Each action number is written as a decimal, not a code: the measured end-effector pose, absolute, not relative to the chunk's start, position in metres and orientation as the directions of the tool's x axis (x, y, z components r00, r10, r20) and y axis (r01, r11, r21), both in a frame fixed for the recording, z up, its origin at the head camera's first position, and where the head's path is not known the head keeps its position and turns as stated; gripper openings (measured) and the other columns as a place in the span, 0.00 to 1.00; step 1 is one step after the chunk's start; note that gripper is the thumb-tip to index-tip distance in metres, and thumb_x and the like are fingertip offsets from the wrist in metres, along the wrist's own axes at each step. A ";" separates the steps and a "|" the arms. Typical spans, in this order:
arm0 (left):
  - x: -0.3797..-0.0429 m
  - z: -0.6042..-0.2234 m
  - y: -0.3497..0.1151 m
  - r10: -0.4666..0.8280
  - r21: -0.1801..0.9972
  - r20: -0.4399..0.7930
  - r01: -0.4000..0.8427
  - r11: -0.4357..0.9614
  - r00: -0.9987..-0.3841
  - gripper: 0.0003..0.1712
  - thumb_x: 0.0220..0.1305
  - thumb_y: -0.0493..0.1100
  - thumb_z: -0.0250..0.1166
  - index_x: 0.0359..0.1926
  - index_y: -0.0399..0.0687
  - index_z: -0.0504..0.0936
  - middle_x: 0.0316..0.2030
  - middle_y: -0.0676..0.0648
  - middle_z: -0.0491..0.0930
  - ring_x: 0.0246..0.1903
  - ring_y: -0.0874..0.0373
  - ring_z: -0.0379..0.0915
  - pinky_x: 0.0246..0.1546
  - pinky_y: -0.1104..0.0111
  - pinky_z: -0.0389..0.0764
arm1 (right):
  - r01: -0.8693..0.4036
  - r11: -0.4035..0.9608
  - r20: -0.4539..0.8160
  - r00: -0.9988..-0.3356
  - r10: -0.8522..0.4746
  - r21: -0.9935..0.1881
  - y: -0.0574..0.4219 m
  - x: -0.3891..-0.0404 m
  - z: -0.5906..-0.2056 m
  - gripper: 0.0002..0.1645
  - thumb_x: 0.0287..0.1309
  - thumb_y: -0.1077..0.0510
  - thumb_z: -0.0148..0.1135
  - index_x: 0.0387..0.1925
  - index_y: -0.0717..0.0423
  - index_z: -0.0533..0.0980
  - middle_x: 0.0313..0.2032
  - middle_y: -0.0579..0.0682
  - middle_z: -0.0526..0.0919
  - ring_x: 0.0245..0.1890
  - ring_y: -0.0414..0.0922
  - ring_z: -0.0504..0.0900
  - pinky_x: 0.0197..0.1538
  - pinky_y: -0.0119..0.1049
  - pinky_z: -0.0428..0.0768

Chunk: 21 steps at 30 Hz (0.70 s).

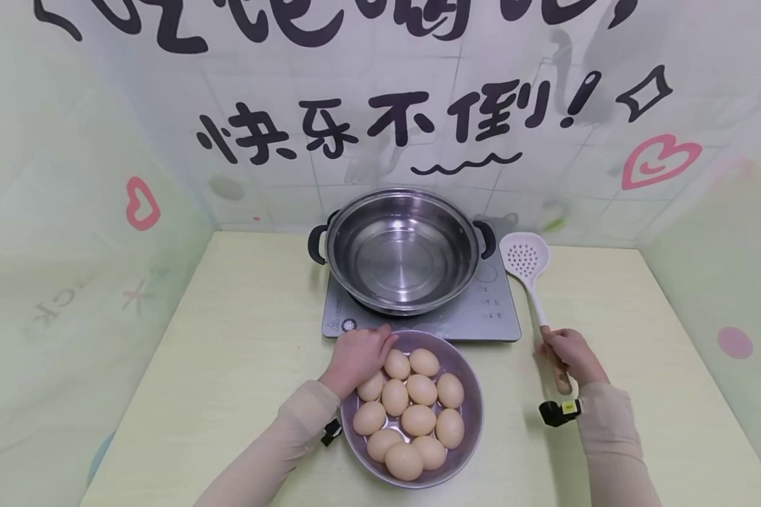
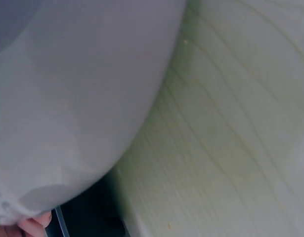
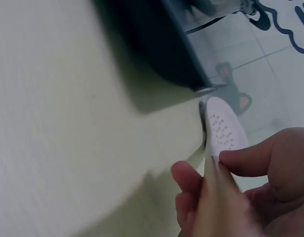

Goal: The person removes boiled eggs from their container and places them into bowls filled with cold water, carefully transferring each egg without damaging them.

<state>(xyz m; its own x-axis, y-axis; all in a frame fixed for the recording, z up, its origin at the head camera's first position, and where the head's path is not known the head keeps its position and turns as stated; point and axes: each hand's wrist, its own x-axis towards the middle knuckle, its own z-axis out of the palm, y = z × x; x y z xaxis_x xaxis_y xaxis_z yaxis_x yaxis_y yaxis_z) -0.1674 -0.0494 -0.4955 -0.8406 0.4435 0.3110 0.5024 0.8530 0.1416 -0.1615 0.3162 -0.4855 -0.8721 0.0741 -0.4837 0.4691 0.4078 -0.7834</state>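
A round metal bowl (image 1: 475, 415) of brown eggs (image 1: 418, 420) sits at the front of the table. My left hand (image 1: 360, 355) grips its upper left rim; in the left wrist view, fingertips (image 2: 35, 224) show beside the bowl's outer wall (image 2: 87, 98). My right hand (image 1: 573, 352) holds a slotted spoon (image 1: 525, 255) by its wooden handle. In the right wrist view, the thumb lies along the top of that handle (image 3: 218, 197), with fingers curled below. The spoon's pale pink perforated head points toward the back wall.
Behind the bowl, a steel pot (image 1: 398, 257) with two black handles stands on a flat induction cooker (image 1: 463, 324). A wall printed with large lettering (image 1: 399, 116) closes off the back of the table (image 1: 241, 366). Side panels rise left and right.
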 end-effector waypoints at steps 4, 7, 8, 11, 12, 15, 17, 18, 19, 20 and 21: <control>-0.168 -0.496 -0.049 0.448 0.137 0.323 0.509 0.850 -0.834 0.15 0.63 0.51 0.55 0.24 0.49 0.72 0.11 0.51 0.72 0.13 0.53 0.71 0.11 0.65 0.64 | 0.458 0.442 -0.469 -0.879 0.091 -0.771 0.315 -0.161 -0.492 0.21 0.65 0.54 0.41 0.26 0.67 0.69 0.12 0.42 0.65 0.12 0.36 0.66 0.19 0.30 0.67; -0.169 -0.496 -0.049 0.442 0.122 0.321 0.499 0.858 -0.838 0.16 0.63 0.52 0.55 0.24 0.49 0.72 0.11 0.50 0.71 0.12 0.53 0.71 0.10 0.65 0.64 | 0.441 0.472 -0.447 -0.888 0.108 -0.763 0.314 -0.163 -0.497 0.19 0.63 0.55 0.42 0.22 0.63 0.67 0.10 0.42 0.63 0.10 0.36 0.65 0.18 0.29 0.65; -0.170 -0.495 -0.049 0.437 0.117 0.319 0.493 0.862 -0.841 0.16 0.63 0.53 0.54 0.24 0.49 0.72 0.11 0.50 0.71 0.12 0.53 0.71 0.10 0.65 0.64 | 0.438 0.482 -0.440 -0.890 0.116 -0.759 0.314 -0.164 -0.498 0.18 0.63 0.55 0.42 0.23 0.64 0.67 0.10 0.42 0.64 0.10 0.36 0.65 0.18 0.29 0.65; -0.171 -0.495 -0.050 0.419 0.111 0.319 0.472 0.874 -0.850 0.17 0.63 0.54 0.55 0.23 0.49 0.72 0.10 0.49 0.70 0.12 0.52 0.70 0.09 0.65 0.63 | 0.425 0.527 -0.411 -0.899 0.151 -0.736 0.313 -0.167 -0.500 0.15 0.60 0.56 0.45 0.27 0.66 0.67 0.14 0.44 0.67 0.14 0.37 0.67 0.20 0.30 0.66; -0.172 -0.495 -0.051 0.413 0.112 0.321 0.467 0.877 -0.852 0.17 0.62 0.54 0.55 0.23 0.49 0.71 0.10 0.49 0.69 0.11 0.52 0.69 0.09 0.65 0.63 | 0.423 0.542 -0.405 -0.900 0.160 -0.726 0.312 -0.168 -0.501 0.15 0.60 0.56 0.46 0.29 0.68 0.67 0.16 0.46 0.68 0.16 0.38 0.68 0.21 0.30 0.68; -0.172 -0.497 -0.055 0.396 0.149 0.309 0.455 0.878 -0.865 0.18 0.62 0.55 0.55 0.22 0.49 0.71 0.10 0.48 0.69 0.12 0.50 0.70 0.09 0.63 0.64 | 0.429 0.591 -0.399 -0.897 0.190 -0.683 0.310 -0.167 -0.502 0.16 0.58 0.56 0.48 0.35 0.69 0.65 0.23 0.50 0.71 0.23 0.41 0.70 0.26 0.32 0.70; -0.173 -0.497 -0.058 0.382 0.215 0.266 0.440 0.872 -0.885 0.19 0.62 0.56 0.55 0.21 0.50 0.70 0.11 0.48 0.70 0.14 0.49 0.71 0.11 0.63 0.64 | 0.430 0.633 -0.401 -0.894 0.200 -0.644 0.309 -0.165 -0.501 0.19 0.59 0.53 0.48 0.37 0.70 0.64 0.27 0.55 0.72 0.27 0.46 0.72 0.30 0.35 0.70; -0.173 -0.496 -0.060 0.373 0.258 0.232 0.426 0.867 -0.898 0.20 0.62 0.58 0.54 0.21 0.51 0.70 0.12 0.49 0.71 0.15 0.50 0.72 0.12 0.63 0.65 | 0.429 0.652 -0.401 -0.893 0.203 -0.625 0.309 -0.163 -0.500 0.21 0.60 0.52 0.48 0.38 0.70 0.64 0.29 0.57 0.72 0.30 0.48 0.72 0.31 0.37 0.70; -0.173 -0.494 -0.062 0.365 0.305 0.193 0.409 0.860 -0.911 0.20 0.62 0.59 0.53 0.21 0.51 0.71 0.13 0.49 0.71 0.17 0.50 0.72 0.14 0.63 0.65 | 0.417 0.672 -0.389 -0.898 0.203 -0.612 0.309 -0.161 -0.497 0.23 0.60 0.51 0.47 0.40 0.71 0.63 0.31 0.60 0.73 0.31 0.50 0.73 0.33 0.38 0.71; -0.172 -0.492 -0.065 0.358 0.358 0.151 0.388 0.849 -0.922 0.21 0.62 0.59 0.53 0.21 0.51 0.71 0.14 0.49 0.71 0.18 0.51 0.72 0.15 0.63 0.66 | 0.393 0.693 -0.364 -0.910 0.199 -0.604 0.309 -0.159 -0.495 0.24 0.61 0.50 0.46 0.42 0.72 0.63 0.33 0.63 0.73 0.33 0.53 0.73 0.33 0.40 0.71; -0.171 -0.489 -0.068 0.348 0.412 0.107 0.360 0.837 -0.931 0.20 0.62 0.60 0.53 0.22 0.51 0.72 0.15 0.50 0.72 0.19 0.52 0.72 0.17 0.63 0.66 | 0.357 0.716 -0.323 -0.927 0.191 -0.600 0.309 -0.156 -0.491 0.26 0.62 0.50 0.46 0.43 0.74 0.63 0.35 0.66 0.72 0.34 0.55 0.73 0.34 0.42 0.71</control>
